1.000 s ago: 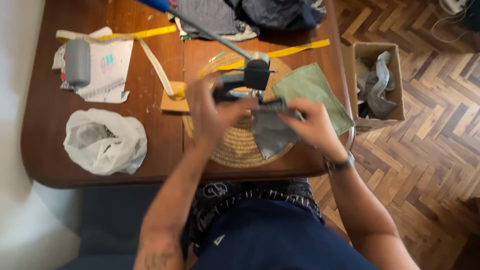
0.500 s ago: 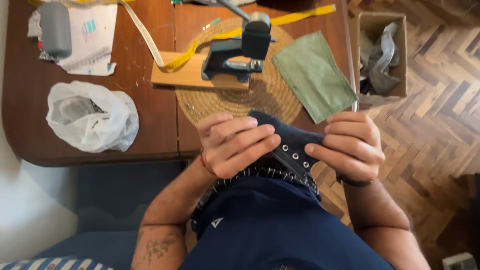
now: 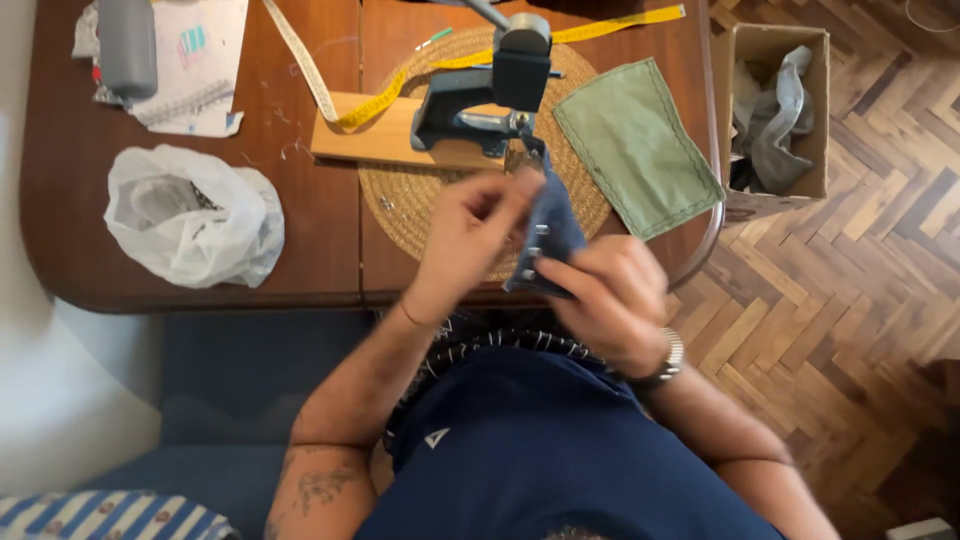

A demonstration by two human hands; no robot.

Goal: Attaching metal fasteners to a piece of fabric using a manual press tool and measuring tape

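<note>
**Head view: both hands on a dark blue cloth at the table edge**

Head camera looks down past a navy shirt (image 3: pixel 560 450) to the hands, which meet just above the near edge of the table (image 3: pixel 330 280). Taking the round woven mat (image 3: pixel 400 205) as the landmark: the right hand (image 3: pixel 610 300) hangs off the mat's near right rim, fingers curled and pinching the lower end of the cloth (image 3: pixel 553 235). A watch (image 3: pixel 668 358) sits on that wrist. The left hand (image 3: pixel 470 235) lies over the mat's near half, fingers closed on the cloth's upper left side; motion blur hides the exact grip. The cloth stands on edge between the two hands, small metal eyelets showing along it, its top close under the press.

On the mat's far half stands the grey press (image 3: pixel 490 95) on a wooden block (image 3: pixel 385 140). A yellow tape (image 3: pixel 370 105) crosses the block. A green cloth (image 3: pixel 635 145) overlaps the mat's right rim. Left of the mat lies a white bag (image 3: pixel 195 215); farther left and back, papers (image 3: pixel 190 60) under a grey cylinder (image 3: pixel 127 45). Right of the mat, off the table, a box (image 3: pixel 775 110) of scraps rests on the floor.
</note>
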